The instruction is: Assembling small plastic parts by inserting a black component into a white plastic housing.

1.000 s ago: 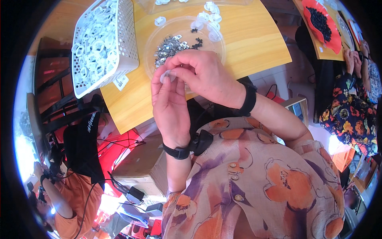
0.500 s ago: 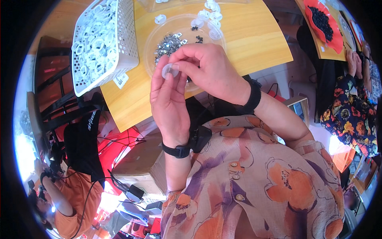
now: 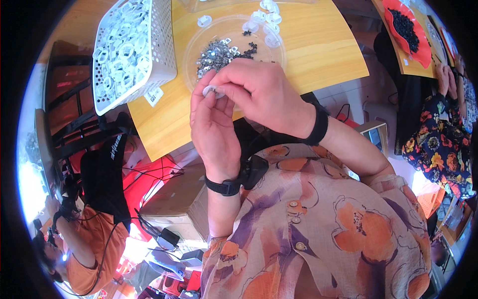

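Between my hands is a small round white plastic part (image 3: pixel 211 91), mostly covered by fingers. My left hand (image 3: pixel 214 127), palm up, pinches it between thumb and fingers. From the right, the closed fingertips of my right hand (image 3: pixel 264 92) press at the same part; whether they hold a smaller piece is hidden. Just beyond my hands lies a shallow clear round tray (image 3: pixel 191 47). It holds a heap of small shiny metal pieces (image 3: pixel 214 56) and small black pieces (image 3: pixel 249 50). Several white round parts (image 3: pixel 271 20) rest at its far right rim.
A white perforated basket (image 3: pixel 162 55) full of white parts stands at the left of the wooden table (image 3: pixel 318 45). One white part (image 3: pixel 204 21) lies behind the tray. A red dish of black pieces (image 3: pixel 406 30) sits on another table, near other people. Cardboard boxes (image 3: pixel 169 199) stand lower left.
The white part has been tilted, showing less of its round face. My hands have shifted slightly right and stay together at it.
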The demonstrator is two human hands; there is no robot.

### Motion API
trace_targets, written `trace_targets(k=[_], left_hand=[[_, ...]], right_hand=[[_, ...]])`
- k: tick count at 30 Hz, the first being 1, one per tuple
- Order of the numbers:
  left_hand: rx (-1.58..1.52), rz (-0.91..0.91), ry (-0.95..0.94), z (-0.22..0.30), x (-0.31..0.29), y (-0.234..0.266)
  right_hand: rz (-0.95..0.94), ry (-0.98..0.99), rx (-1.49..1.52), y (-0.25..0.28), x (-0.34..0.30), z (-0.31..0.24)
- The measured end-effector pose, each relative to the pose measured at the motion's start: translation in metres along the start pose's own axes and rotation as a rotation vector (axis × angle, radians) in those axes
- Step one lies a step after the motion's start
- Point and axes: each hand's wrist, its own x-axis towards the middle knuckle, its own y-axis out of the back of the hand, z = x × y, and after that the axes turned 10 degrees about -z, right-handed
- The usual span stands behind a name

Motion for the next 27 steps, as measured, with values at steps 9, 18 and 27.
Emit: trace_targets(k=[9, 18, 27], left_hand=[[-0.028, -0.003, 0.086, 0.001, 0.001, -0.003], [0.066, 0.019, 0.080, 0.003, -0.002, 0.000], [0.237, 0.012, 0.048, 0.011, -0.020, 0.007]], right_hand=[[0.000, 0.046, 0.051, 0.006, -0.001, 0.008], [-0.017, -0.023, 0.050, 0.004, -0.004, -0.002], [-0.036, -0.145, 0.205, -0.007, -0.010, -0.007]])
